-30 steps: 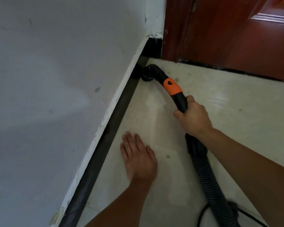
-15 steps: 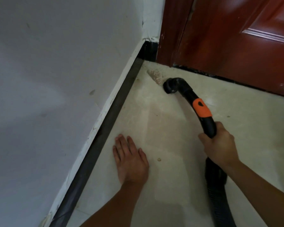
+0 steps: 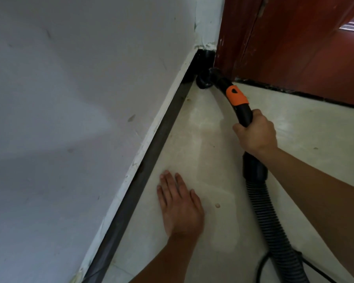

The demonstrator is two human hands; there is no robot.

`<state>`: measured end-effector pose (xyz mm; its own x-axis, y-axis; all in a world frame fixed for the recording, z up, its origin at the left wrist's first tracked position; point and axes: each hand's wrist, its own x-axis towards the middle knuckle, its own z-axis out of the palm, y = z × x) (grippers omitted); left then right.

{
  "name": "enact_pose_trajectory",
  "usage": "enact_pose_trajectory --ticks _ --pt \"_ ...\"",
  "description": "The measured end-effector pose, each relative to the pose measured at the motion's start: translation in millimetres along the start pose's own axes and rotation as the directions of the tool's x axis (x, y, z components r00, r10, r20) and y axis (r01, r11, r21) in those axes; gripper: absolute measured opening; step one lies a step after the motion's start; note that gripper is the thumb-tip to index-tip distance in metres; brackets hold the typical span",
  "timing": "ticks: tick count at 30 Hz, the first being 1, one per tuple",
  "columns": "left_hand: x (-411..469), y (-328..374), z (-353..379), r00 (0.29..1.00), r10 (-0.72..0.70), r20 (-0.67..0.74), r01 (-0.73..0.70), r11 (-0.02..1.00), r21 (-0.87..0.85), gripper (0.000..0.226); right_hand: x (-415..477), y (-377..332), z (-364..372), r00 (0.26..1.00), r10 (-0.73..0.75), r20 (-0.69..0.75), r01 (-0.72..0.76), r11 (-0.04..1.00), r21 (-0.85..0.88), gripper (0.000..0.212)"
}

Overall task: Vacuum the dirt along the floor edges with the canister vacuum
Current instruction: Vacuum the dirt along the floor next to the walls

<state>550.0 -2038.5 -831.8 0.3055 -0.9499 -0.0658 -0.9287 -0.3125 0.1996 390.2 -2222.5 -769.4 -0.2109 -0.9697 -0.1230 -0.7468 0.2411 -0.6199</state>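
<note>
at the corner where the white painted wall [image 3: 70, 99] meets the red-brown wooden door [image 3: 294, 48], the black curved nozzle [image 3: 203, 82] of the canister vacuum sits low on the pale cream tiled floor [image 3: 305, 160]. it is pushed right into the angle, at the far end of the dark grey skirting strip [image 3: 151, 160] that runs along the foot of the wall. whether the mouth of the nozzle lies flat on the floor i cannot tell, because it is too dark there.

behind the nozzle comes the black rigid wand with an orange plastic collar [image 3: 236, 97], tilted up toward the person. the right hand [image 3: 255, 133] grips this wand just below the orange collar, with the fingers curled round it and the back of the hand up; the forearm comes in from the lower right. below this hand the wand joins a black ribbed flexible hose [image 3: 268, 217], which runs down to the bottom edge of the view, where a thin black cable [image 3: 259, 269] lies beside it.

the left hand [image 3: 180, 207] rests flat on the floor, palm down, fingers straight and pointing toward the corner. it holds nothing, lies near the skirting strip but apart from it, and is well apart from the nozzle.

some brownish specks of dirt [image 3: 189, 99] lie just beside the skirting, near the nozzle. one small round pale brown spot [image 3: 217, 205] is on the tile between the left hand and the hose.
</note>
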Motion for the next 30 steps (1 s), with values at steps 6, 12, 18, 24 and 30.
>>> enact_pose_trajectory --ticks 6,12,18,24,30 --pt "-0.4 0.2 -0.6 1.0 0.006 0.001 -0.006 1.0 -0.005 0.061 7.2 -8.2 -5.6 0.994 0.017 0.109 -0.033 0.988 0.15 0.023" --pt "1.0 1.4 -3.0 1.0 -0.006 -0.003 0.006 1.0 -0.01 0.063 -56.1 10.0 -24.7 0.983 -0.015 0.184 -0.016 0.986 0.165 0.02" --pt "-0.9 -0.6 -0.5 1.0 -0.006 0.001 0.006 1.0 0.002 0.065 -147.6 58.2 -39.8 0.982 0.016 0.187 -0.033 0.995 0.09 0.025" --pt "-0.5 1.0 -1.3 1.0 -0.011 0.009 0.011 1.0 0.017 0.066 -141.7 112.1 -79.5 0.963 0.236 -0.128 -0.231 0.972 0.053 0.024" --pt "-0.8 1.5 -1.7 1.0 -0.014 -0.002 0.014 1.0 0.011 0.065 -78.6 80.4 -64.1 0.98 0.149 -0.133 -0.149 0.989 0.013 0.025"
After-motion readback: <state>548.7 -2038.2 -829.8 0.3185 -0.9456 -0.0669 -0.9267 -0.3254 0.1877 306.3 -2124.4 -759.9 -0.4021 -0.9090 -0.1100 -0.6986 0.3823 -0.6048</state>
